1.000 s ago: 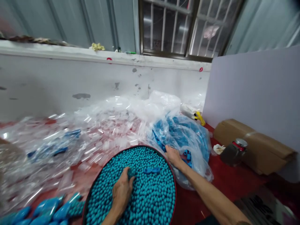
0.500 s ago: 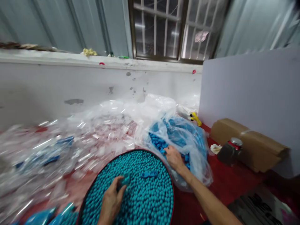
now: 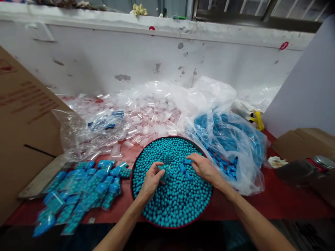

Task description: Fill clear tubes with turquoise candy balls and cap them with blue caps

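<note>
Grip closed both sides: left hand (image 3: 151, 179) pinches a bead-filled clear tube (image 3: 166, 159), right hand (image 3: 205, 168) a blue cap (image 3: 186, 161), steadiness needed.

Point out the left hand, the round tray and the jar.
Left hand (image 3: 151, 180): head view, back of the hand.
Round tray (image 3: 173, 227): head view, near rim.
Jar (image 3: 300, 172): head view, dark body.
</note>
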Demonstrator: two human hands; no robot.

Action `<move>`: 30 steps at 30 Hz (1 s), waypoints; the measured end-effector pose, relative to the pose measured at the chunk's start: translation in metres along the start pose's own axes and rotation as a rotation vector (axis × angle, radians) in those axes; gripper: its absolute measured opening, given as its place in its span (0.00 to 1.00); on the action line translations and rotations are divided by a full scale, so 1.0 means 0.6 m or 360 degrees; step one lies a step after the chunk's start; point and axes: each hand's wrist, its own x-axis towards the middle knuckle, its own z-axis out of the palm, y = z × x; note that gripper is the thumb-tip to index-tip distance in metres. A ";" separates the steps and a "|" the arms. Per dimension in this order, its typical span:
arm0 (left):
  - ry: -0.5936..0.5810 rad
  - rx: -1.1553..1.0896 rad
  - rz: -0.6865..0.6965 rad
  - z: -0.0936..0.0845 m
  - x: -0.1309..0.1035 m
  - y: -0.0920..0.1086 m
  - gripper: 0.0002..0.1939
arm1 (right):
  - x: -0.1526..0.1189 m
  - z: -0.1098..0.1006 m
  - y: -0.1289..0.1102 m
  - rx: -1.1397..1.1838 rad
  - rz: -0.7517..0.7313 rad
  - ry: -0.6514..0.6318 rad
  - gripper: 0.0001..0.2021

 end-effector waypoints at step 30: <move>-0.0350 -0.0223 0.0051 0.027 -0.039 0.011 0.23 | -0.006 0.021 -0.081 0.0524 -0.0171 0.0098 0.13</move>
